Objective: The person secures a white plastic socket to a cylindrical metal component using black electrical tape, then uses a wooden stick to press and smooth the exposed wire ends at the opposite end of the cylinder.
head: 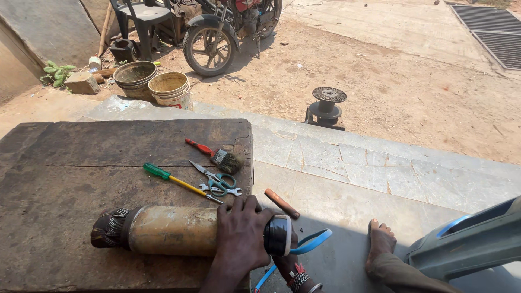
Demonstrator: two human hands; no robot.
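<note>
— Where does the motor cylinder [171, 230] lie?

— On its side at the wooden bench's [65, 163] 6 o'clock edge. The left hand [239, 239] is clamped over its metal shell; the right hand [285, 263], mostly hidden under the black end cap [278, 235], can't be judged.

— Handling?

— Likely heavy, rigid, prone to rolling (grip the shell, not the windings [108, 228]).

Lower left of the frame: we see the long tan metal cylinder [171, 230] lying across the dark wooden workbench [70, 163], our left hand [242, 234] on its right end. Behind it lie the green-handled screwdriver [179, 182], steel scissors [214, 176] over a small spanner [222, 190], and the red-handled brush [217, 155]. Upper left stand two round buckets [154, 84]; the motorcycle [228, 27] stands behind them.
</note>
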